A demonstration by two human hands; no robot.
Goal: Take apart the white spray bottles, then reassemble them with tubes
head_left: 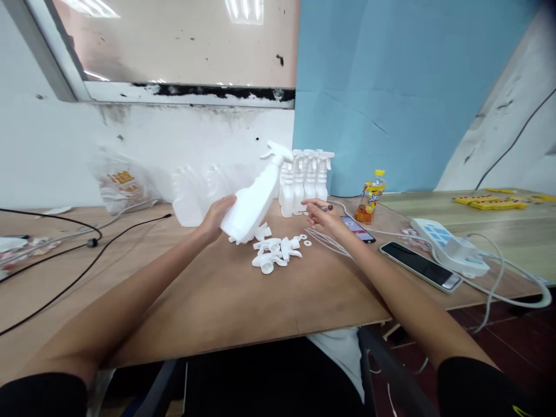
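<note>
A white spray bottle [254, 200] with its trigger head on is tilted to the right above the table. My left hand [216, 217] is closed around its lower end. My right hand [322, 216] is closed on a thin brown pen-like stick [325, 207], held between the fingers. Just behind that hand, several white spray bottles [309, 179] with trigger heads stand upright in a row. Loose white trigger heads [269, 255] lie in a pile below the tilted bottle, and small white washers [307, 243] lie beside them.
White bottles without heads [189, 200] stand left of my left hand, near a plastic bag [121, 182]. On the right are a drink bottle [371, 197], two phones, including a near one [419, 266], and a power strip [449, 246] with cables. A black cable [104, 255] crosses the left side.
</note>
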